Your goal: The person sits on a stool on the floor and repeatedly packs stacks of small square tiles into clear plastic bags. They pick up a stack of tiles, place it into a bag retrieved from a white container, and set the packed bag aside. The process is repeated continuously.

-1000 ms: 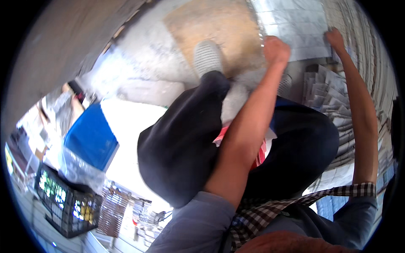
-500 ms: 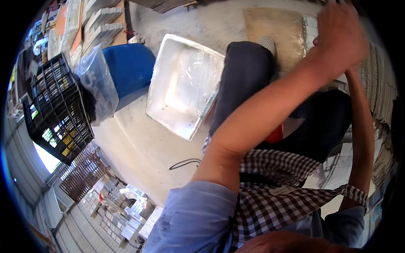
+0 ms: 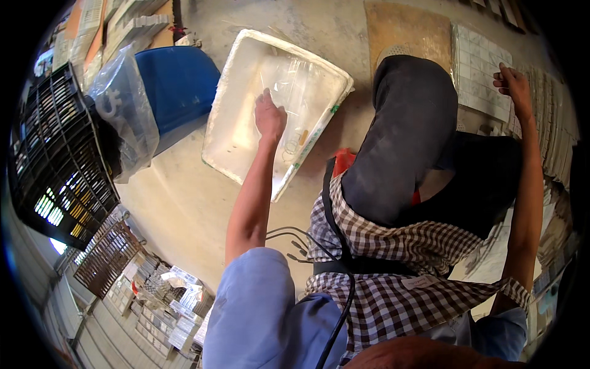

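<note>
My left hand [image 3: 270,117] is over the inside of a white foam box [image 3: 224,132], its fingers apart and pointing toward the far end. Clear plastic film [image 3: 295,83] lies in the box, with a small yellowish-brown piece [image 3: 303,137] near its right wall. Off to the right, my right hand [image 3: 515,88] is beside a sheet of pale square tiles [image 3: 482,67]. Its fingers are curled together, and whatever may be between them is too small to make out.
A blue plastic seat [image 3: 178,83] with a clear plastic bag [image 3: 126,114] stands left of the box. Farther left is a black slatted crate [image 3: 61,154]. Brown board [image 3: 409,37] lies beyond my bent knee [image 3: 415,92]. Stacked sheets [image 3: 553,117] line the right side. Black cable [image 3: 295,232] hangs at my waist.
My hands, close together at the far right before, are now apart. The left has swung left over the foam box; the right has come lower, beside the tile sheet. My view has shifted slightly.
</note>
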Motion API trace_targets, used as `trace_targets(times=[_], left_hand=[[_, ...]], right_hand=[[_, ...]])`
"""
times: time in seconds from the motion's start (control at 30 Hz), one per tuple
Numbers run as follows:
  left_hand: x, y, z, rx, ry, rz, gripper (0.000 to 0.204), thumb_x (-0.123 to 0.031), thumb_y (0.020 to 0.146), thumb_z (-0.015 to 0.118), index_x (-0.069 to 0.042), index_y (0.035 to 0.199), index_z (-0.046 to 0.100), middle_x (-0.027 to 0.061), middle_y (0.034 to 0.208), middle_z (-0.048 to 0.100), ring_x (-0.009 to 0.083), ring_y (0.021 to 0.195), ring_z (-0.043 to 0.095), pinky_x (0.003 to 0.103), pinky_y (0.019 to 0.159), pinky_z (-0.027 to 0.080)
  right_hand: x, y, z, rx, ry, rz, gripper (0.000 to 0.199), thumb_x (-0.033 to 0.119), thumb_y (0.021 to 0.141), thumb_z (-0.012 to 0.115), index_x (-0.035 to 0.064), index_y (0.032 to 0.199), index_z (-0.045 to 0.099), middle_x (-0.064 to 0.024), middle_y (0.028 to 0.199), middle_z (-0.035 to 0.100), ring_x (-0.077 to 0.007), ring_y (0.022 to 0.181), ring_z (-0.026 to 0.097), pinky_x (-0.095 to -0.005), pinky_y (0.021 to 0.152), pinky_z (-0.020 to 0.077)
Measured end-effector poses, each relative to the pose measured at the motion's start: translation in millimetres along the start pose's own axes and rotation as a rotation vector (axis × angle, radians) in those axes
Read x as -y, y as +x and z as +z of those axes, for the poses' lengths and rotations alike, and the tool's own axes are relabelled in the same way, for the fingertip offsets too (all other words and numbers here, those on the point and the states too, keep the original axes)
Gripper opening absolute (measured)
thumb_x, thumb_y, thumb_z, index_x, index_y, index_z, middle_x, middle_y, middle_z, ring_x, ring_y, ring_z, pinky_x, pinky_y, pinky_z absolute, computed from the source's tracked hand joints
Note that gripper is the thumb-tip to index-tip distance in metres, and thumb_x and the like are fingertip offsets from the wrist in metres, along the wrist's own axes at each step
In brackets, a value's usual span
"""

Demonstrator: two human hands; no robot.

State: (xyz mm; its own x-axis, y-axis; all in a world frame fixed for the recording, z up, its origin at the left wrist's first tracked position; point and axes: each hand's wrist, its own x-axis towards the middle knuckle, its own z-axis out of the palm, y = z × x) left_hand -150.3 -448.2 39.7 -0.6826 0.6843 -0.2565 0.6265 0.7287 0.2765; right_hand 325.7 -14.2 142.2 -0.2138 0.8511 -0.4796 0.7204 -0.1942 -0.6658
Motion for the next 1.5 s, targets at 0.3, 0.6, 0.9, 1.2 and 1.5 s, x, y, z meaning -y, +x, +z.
trace_targets(times=[0.3, 0.6, 0.9, 1.2, 1.5], left_hand=[[-17, 57, 51, -0.075, 0.385, 0.335, 0.046, -0.005, 0.084, 0.058, -0.009, 0.129, 0.057, 0.0162, 0.141, 0.047, 0.0363, 0.134, 0.039, 0.063, 0.113, 0.023], [-5, 35, 23, -0.138, 0.291, 0.284, 0.007, -0.016, 0.083, 0.068, -0.011, 0.079, 0.064, 0.0064, 0.082, 0.066, 0.0275, 0.086, 0.063, 0.055, 0.11, 0.031], [-10, -71, -119, -0.598, 0.066, 0.478, 0.017, 0.001, 0.073, 0.068, -0.006, 0.076, 0.053, 0.0123, 0.07, 0.051, 0.0344, 0.073, 0.056, 0.048, 0.094, 0.05], [-39, -150, -201, -0.787, 0.078, 0.637, 0.024, 0.005, 0.069, 0.071, -0.007, 0.074, 0.052, 0.0083, 0.072, 0.051, 0.0281, 0.073, 0.058, 0.044, 0.086, 0.053], [-47, -175, -236, -0.835, 0.091, 0.71, 0.023, -0.003, 0.074, 0.071, -0.006, 0.069, 0.049, 0.0073, 0.067, 0.044, 0.0265, 0.068, 0.053, 0.045, 0.081, 0.051]], right_hand=[[8, -8, 0, 0.152, -0.041, 0.008, 0.042, 0.04, 0.094, 0.062, 0.0013, 0.111, 0.067, -0.006, 0.096, 0.068, -0.0097, 0.077, 0.064, -0.0237, 0.07, 0.0511], [6, -4, -4, 0.195, -0.029, 0.002, 0.037, 0.032, 0.097, 0.059, -0.0004, 0.113, 0.065, -0.0078, 0.099, 0.068, -0.0116, 0.08, 0.065, -0.0252, 0.072, 0.0527], [41, -26, 18, -0.087, 0.246, -0.28, 0.036, 0.028, 0.098, 0.058, -0.0026, 0.117, 0.065, -0.0128, 0.105, 0.069, -0.0164, 0.091, 0.067, -0.0282, 0.081, 0.0532], [251, -220, 182, 0.406, 0.109, -0.924, 0.053, 0.035, 0.088, 0.069, 0.0017, 0.129, 0.061, -0.0157, 0.127, 0.064, -0.0293, 0.116, 0.059, -0.0381, 0.1, 0.0458], [281, -259, 261, 0.862, 0.166, -0.751, 0.036, 0.021, 0.08, 0.075, -0.0055, 0.103, 0.069, -0.0102, 0.085, 0.067, -0.0161, 0.081, 0.062, -0.0288, 0.076, 0.0485]])
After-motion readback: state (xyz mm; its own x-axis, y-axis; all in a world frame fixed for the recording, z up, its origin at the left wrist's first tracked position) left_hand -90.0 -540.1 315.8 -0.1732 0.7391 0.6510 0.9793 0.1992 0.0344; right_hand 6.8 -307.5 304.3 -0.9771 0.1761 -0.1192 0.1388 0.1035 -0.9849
